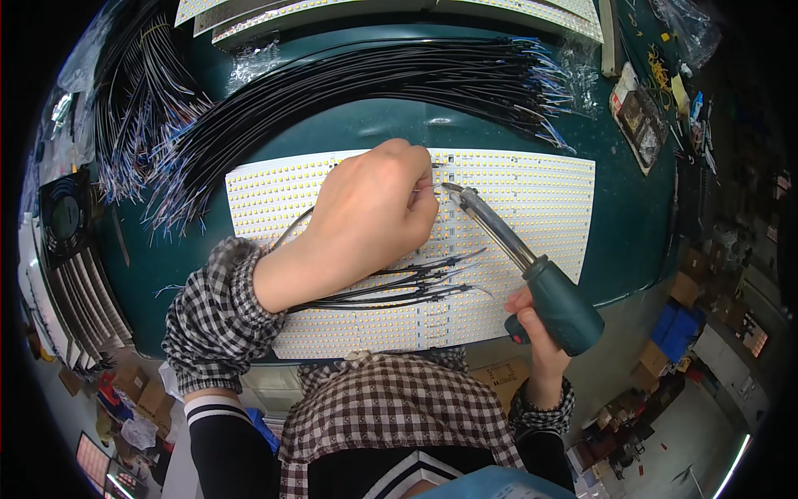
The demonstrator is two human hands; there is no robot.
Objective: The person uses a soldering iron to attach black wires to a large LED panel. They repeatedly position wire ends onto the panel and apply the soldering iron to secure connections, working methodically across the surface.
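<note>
A white LED board (544, 218), covered in rows of small yellow chips, lies across the table in front of me. My left hand (366, 212) is closed in a pinch over its upper middle. The pinch grips a thin black cable (293, 229) that runs out from beneath the hand; its end is mostly hidden by my fingers. My right hand (539, 337) holds a soldering iron (565, 308) by its dark green handle. The iron's bent tip points at the board, just right of my left fingertips. Several black cables (391, 287) rest on the board below my left wrist.
A thick bundle of black cables (399, 79) with stripped blue and white ends curves across the back. Another bundle (150, 75) lies at far left. Stacked boards (399, 18) stand at the back; a solder-stained tray (638, 121) sits back right. A black fan (65, 214) is at left.
</note>
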